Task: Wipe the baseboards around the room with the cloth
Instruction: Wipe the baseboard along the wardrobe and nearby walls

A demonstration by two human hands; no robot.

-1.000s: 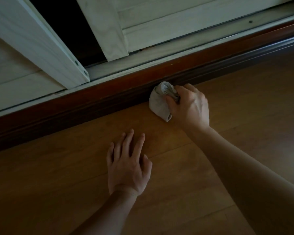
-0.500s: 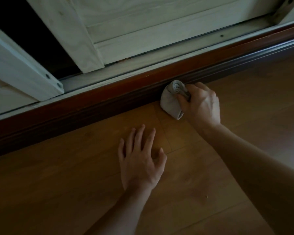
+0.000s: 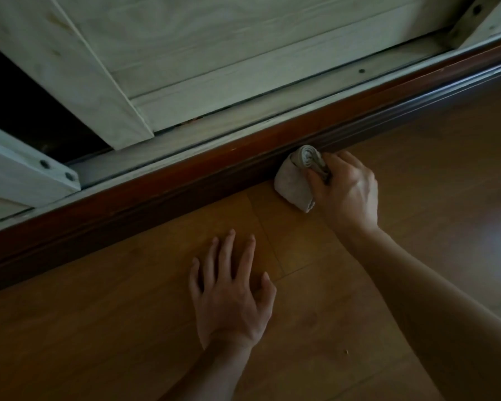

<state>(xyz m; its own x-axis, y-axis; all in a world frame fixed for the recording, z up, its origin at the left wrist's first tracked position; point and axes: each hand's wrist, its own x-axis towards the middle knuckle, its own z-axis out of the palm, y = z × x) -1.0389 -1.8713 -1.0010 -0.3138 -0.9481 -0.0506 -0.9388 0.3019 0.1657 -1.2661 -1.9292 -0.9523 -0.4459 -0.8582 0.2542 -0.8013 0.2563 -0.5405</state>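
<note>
Pressure should be even, I judge, as the right hand [image 3: 347,192] grasps the bunched pale grey cloth [image 3: 292,183] against the dark reddish wooden baseboard [image 3: 156,201] right of centre, while the left hand [image 3: 232,290] lies flat, released, on the brown floor [image 3: 99,328].

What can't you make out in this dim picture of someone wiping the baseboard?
Head view:
- the baseboard patch behind the cloth: covered by the cloth and the right hand.
- the dark gap at upper left: too dark inside.
- dust on the baseboard: light too dim.
- both baseboard ends: cut off by frame edges.
</note>
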